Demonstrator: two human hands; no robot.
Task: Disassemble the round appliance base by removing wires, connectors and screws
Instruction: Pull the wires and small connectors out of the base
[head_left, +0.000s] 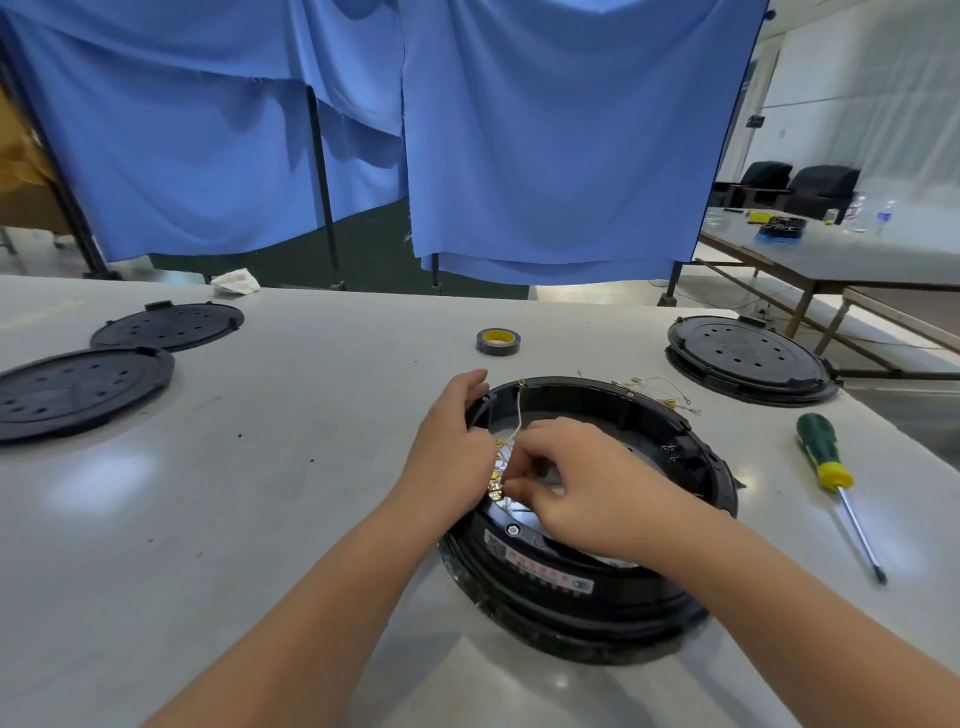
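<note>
The round appliance base (597, 519) sits near the front edge of the pale surface (260, 493), right of its middle, a black ring-shaped shell lying open side up with a silvery plate visible inside. On its near inner wall is a white label (540, 566) with red characters and a small code square, too small and blurred to read; a hex bolt head (512, 530) shows just above it. A white wire (519, 410) runs down from a brass terminal on the far rim to a cluster of thin wires and brass connectors (496, 480) at the left inner side. The left hand (452, 441) curls over the left rim, fingers gripping its edge. The right hand (587, 483) reaches into the base, its fingertips pinched together on the wires at the connectors. Loose wires with brass ends (670, 397) lie on the surface just beyond the far rim. A screwdriver (831, 478) with a green and yellow handle lies toward the right edge. A tape roll (497, 341), grey with a yellow core, lies behind the base. Two black perforated discs (104, 364) lie at the left edge, and another round black unit (750, 358) at the far right corner.
</note>
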